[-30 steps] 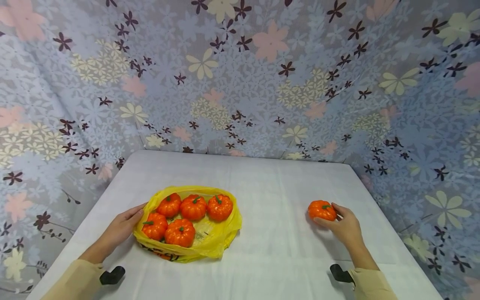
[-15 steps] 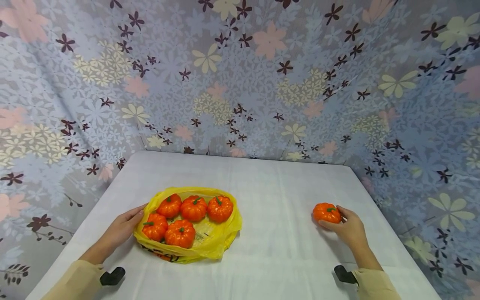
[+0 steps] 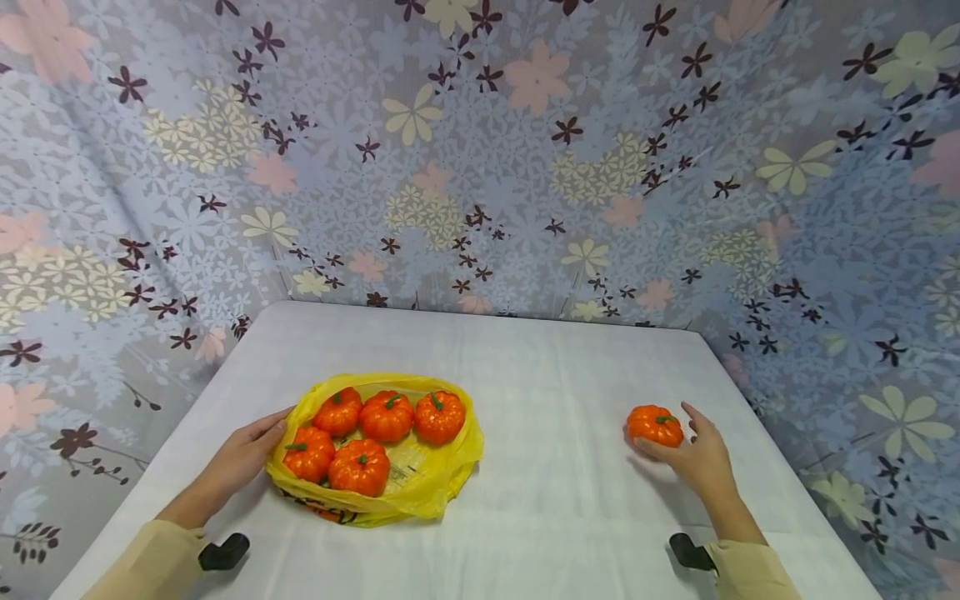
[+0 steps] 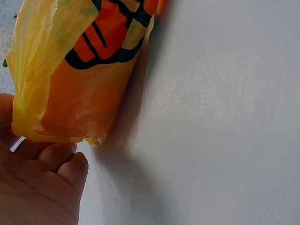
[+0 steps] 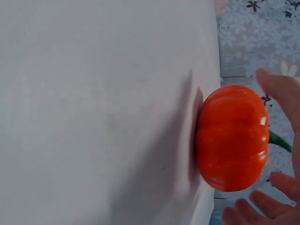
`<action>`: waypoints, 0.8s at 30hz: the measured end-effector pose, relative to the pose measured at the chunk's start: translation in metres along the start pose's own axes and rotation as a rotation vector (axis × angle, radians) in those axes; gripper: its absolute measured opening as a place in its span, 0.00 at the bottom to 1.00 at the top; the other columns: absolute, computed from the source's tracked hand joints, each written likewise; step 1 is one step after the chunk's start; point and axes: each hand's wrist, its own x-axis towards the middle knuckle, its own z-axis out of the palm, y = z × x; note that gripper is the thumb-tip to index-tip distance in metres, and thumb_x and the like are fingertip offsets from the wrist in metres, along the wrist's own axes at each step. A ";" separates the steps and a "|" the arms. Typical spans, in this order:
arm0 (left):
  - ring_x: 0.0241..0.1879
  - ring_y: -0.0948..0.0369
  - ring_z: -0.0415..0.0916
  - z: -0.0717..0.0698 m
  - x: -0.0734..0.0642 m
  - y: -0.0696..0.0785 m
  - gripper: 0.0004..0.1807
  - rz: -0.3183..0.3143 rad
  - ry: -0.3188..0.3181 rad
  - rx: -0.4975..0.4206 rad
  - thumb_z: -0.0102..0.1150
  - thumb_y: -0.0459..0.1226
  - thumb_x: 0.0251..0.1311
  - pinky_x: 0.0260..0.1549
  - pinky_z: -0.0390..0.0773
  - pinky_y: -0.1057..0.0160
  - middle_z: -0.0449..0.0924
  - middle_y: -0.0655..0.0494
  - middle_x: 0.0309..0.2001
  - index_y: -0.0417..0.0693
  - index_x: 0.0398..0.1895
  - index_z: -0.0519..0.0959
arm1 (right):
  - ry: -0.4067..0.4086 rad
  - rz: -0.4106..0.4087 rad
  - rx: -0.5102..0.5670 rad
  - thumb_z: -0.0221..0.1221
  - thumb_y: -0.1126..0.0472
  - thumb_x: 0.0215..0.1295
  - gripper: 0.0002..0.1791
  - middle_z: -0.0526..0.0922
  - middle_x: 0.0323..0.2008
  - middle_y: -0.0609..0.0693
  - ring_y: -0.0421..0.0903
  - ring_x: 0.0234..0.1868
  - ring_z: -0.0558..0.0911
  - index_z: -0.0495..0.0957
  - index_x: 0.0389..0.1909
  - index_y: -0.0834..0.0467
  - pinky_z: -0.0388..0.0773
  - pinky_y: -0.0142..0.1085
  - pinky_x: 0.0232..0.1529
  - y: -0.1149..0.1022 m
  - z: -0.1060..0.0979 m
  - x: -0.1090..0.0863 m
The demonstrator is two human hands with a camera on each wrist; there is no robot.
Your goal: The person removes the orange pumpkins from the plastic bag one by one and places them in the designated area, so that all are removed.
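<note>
A yellow plastic bag (image 3: 416, 475) with its mouth spread wide stands on the left of the table. Several small orange pumpkins (image 3: 360, 467) with green stems lie inside it. My left hand (image 3: 243, 458) grips the bag's left edge; in the left wrist view its curled fingers (image 4: 56, 157) meet the bag's printed side (image 4: 89, 103). On the right, a single orange pumpkin (image 3: 649, 423) rests on the white cloth. My right hand (image 3: 701, 458) is spread beside it, and the right wrist view shows a gap between the fingers (image 5: 267, 204) and the pumpkin's skin (image 5: 232, 140).
White cloth covers the table (image 3: 540, 417), and its far edge meets a floral curtain (image 3: 480, 167) that also hangs along both sides. Black wrist mounts (image 3: 225, 552) show at both beige sleeves (image 3: 150, 562).
My right hand moved the lone pumpkin slightly rightward and toward me, then its fingers spread off it. The left hand and bag stay as they were.
</note>
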 end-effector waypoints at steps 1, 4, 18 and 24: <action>0.75 0.35 0.44 0.000 0.000 0.000 0.38 -0.001 0.001 -0.001 0.34 0.57 0.78 0.69 0.49 0.33 0.49 0.33 0.77 0.39 0.78 0.55 | 0.009 -0.007 -0.002 0.74 0.41 0.54 0.66 0.48 0.74 0.75 0.76 0.69 0.57 0.42 0.80 0.64 0.63 0.68 0.63 -0.002 -0.001 0.000; 0.75 0.35 0.44 0.001 0.000 -0.001 0.39 -0.004 0.000 -0.006 0.35 0.58 0.78 0.69 0.50 0.33 0.49 0.33 0.77 0.39 0.78 0.55 | 0.046 -0.046 -0.009 0.74 0.40 0.53 0.68 0.45 0.75 0.74 0.75 0.72 0.52 0.40 0.80 0.63 0.58 0.71 0.64 -0.008 -0.006 0.000; 0.75 0.36 0.44 0.000 0.001 -0.002 0.37 0.025 0.001 -0.013 0.35 0.56 0.79 0.70 0.50 0.34 0.50 0.33 0.76 0.37 0.78 0.55 | 0.121 -0.213 -0.085 0.75 0.37 0.49 0.69 0.41 0.78 0.69 0.72 0.75 0.46 0.42 0.81 0.58 0.53 0.75 0.62 -0.035 -0.019 0.003; 0.75 0.36 0.44 0.000 0.001 -0.002 0.37 0.018 0.001 -0.013 0.34 0.55 0.79 0.70 0.50 0.34 0.50 0.34 0.77 0.37 0.78 0.56 | 0.134 -0.272 -0.083 0.78 0.39 0.46 0.70 0.43 0.78 0.68 0.71 0.75 0.46 0.45 0.81 0.59 0.53 0.75 0.63 -0.052 -0.014 0.003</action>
